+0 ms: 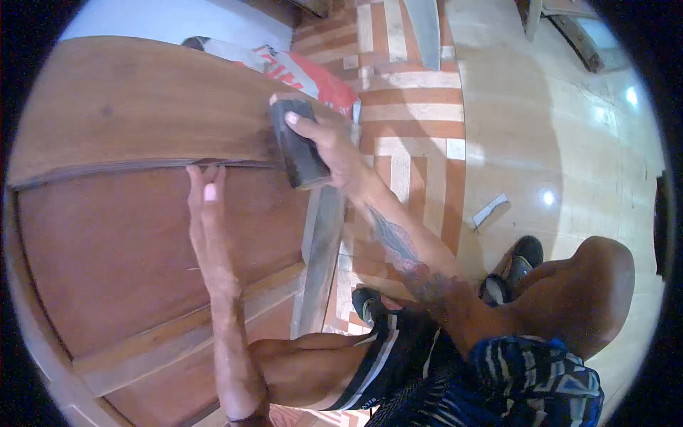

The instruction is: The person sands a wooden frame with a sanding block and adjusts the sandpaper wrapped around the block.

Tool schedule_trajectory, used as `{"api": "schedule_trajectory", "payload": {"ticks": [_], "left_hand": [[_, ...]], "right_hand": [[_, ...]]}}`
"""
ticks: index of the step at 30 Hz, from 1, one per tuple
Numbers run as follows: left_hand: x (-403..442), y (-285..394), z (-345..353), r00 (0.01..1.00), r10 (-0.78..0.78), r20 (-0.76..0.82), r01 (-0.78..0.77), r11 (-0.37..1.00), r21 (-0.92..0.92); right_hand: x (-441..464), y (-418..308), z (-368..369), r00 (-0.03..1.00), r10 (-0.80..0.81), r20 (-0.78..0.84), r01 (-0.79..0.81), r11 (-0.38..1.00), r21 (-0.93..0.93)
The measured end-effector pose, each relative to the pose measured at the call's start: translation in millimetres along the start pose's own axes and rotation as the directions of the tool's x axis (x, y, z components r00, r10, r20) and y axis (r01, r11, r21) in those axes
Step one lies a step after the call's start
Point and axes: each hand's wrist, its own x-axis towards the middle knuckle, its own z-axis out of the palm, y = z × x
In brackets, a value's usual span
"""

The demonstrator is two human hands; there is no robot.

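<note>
My right hand (331,146) grips a dark sanding block (302,146), its thumb lying across the upper face. The block is tilted at the right end of a broad brown wooden board (142,103). Below that board is a reddish-brown recessed panel (135,249) in a wooden frame. My left hand (208,206) has its fingers stretched out, with the tips touching the dark seam between board and panel. Nothing shows in the left hand; its palm is hidden.
A red and white sack (313,75) lies behind the board. Striped tiles (409,110) and glossy beige tiles (512,128) cover the floor. A small white strip (491,210) lies there. My shoes (523,260) stand close by, and a wooden piece (576,43) is at upper right.
</note>
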Motion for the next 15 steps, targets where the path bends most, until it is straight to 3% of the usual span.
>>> {"api": "schedule_trajectory", "payload": {"ticks": [2, 5, 6, 9, 10, 14, 15], "left_hand": [[-2, 6, 3, 1.000, -0.006, 0.019, 0.006, 1.000, -0.003], [-6, 17, 3, 0.998, -0.022, 0.050, 0.018, 0.995, 0.095], [-8, 19, 6, 1.000, 0.012, 0.017, -0.016, 0.969, 0.247], [-13, 28, 10, 0.979, -0.111, 0.169, 0.037, 0.920, 0.391], [-13, 29, 17, 0.969, -0.114, 0.217, 0.066, 0.974, 0.215], [-11, 17, 38, 0.921, 0.257, 0.292, -0.321, 0.927, 0.196], [-8, 21, 39, 0.916, 0.245, 0.319, -0.329, 0.912, 0.244]], "right_hand": [[-6, -11, 10, 1.000, 0.010, 0.005, -0.011, 0.989, 0.147], [-6, -9, 11, 0.999, 0.024, 0.038, -0.029, 0.989, 0.147], [-8, -10, 14, 0.999, 0.038, 0.036, -0.043, 0.986, 0.164], [-12, -13, 17, 0.997, 0.074, 0.024, -0.077, 0.981, 0.180], [-12, -12, 16, 0.996, 0.085, 0.017, -0.087, 0.983, 0.163], [-25, -31, 24, 0.999, 0.039, -0.003, -0.038, 0.993, 0.108], [-27, -34, 27, 0.999, 0.042, -0.004, -0.042, 0.993, 0.114]]}}
